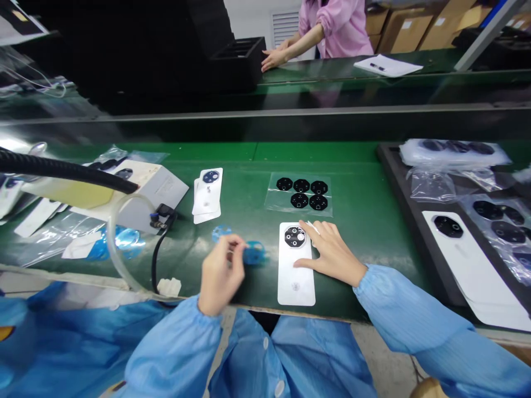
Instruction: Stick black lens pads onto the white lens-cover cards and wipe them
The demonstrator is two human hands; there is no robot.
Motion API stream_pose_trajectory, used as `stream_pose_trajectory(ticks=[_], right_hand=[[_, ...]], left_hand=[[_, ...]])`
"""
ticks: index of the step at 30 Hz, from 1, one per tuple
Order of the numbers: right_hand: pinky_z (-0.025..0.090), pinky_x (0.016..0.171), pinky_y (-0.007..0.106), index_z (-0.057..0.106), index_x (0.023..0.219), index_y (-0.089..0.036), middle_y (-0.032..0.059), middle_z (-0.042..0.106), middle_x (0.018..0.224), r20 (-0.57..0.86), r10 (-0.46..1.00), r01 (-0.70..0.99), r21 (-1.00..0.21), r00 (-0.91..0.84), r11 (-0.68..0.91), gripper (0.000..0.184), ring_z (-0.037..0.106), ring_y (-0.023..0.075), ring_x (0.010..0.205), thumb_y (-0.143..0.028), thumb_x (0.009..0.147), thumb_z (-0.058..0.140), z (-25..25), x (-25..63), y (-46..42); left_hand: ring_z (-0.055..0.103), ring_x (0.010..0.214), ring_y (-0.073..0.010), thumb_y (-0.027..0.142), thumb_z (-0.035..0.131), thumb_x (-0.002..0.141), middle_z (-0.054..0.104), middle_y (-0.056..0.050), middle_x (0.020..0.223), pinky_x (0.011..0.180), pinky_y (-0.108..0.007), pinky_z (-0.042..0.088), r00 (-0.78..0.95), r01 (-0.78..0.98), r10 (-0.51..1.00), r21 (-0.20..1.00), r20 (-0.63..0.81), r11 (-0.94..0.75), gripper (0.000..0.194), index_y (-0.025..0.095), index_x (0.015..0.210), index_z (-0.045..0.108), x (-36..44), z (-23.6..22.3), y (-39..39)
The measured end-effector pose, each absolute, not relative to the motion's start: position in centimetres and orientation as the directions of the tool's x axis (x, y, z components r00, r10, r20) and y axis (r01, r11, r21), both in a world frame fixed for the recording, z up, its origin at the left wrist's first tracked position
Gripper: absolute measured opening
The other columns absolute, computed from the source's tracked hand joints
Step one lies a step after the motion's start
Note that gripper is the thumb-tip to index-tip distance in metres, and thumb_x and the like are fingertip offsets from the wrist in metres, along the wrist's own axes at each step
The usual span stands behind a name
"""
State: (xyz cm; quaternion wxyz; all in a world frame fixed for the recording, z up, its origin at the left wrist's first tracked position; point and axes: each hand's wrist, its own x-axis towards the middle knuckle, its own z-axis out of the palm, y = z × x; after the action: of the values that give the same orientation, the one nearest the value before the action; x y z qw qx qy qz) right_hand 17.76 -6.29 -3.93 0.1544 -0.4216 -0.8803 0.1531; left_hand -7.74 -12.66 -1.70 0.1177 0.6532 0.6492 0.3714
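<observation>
My left hand (222,271) is closed in a pinch on a small piece of blue film (254,253), which is blurred by motion above the green bench. Just behind it on the bench lies another bit of blue film (221,232). My right hand (332,251) rests with thumb and fingers apart on the right side of a white phone back cover (295,276). Its index fingertip touches the edge of the round black camera plate (293,236) on that cover. A thin white sliver (317,228) shows beside the index finger; I cannot tell what it is.
Several black camera plates (301,186) lie on a clear sheet (271,204). Two white covers (207,193) overlap at left, near a white box (166,190), a hose (112,232) and a cable. A dark tray (409,221) holds more parts. A person (336,27) in pink stands across.
</observation>
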Motion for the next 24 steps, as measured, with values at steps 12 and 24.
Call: stream_pose_trajectory(ticks=[12,24], right_hand=[[0.038,0.095,0.045,0.045,0.135,-0.007,0.0125,0.051,0.102,0.161,0.765,0.676,-0.380,-0.624,0.631,0.076,0.044,0.0295,0.098,-0.057,0.081,0.065,-4.1,17.9,-6.7],[0.040,0.093,0.047,0.039,0.139,-0.011,0.0116,0.049,0.102,0.163,0.760,0.674,-0.372,-0.629,0.638,0.078,0.043,0.0306,0.098,-0.059,0.082,0.063,-4.2,17.9,-6.6]], left_hand=[[0.050,0.062,-0.0113,0.029,0.060,0.080,0.055,-0.007,0.103,0.066,-0.029,0.047,-0.328,0.876,0.872,0.462,0.363,0.137,0.022,0.017,0.098,0.063,-14.5,-4.6,-10.0],[0.057,0.104,-0.0183,0.021,0.050,0.093,0.058,-0.008,0.109,0.082,-0.028,0.053,0.156,0.739,0.918,0.574,0.366,-0.354,0.018,0.020,0.110,0.057,-7.3,-3.0,-9.6]])
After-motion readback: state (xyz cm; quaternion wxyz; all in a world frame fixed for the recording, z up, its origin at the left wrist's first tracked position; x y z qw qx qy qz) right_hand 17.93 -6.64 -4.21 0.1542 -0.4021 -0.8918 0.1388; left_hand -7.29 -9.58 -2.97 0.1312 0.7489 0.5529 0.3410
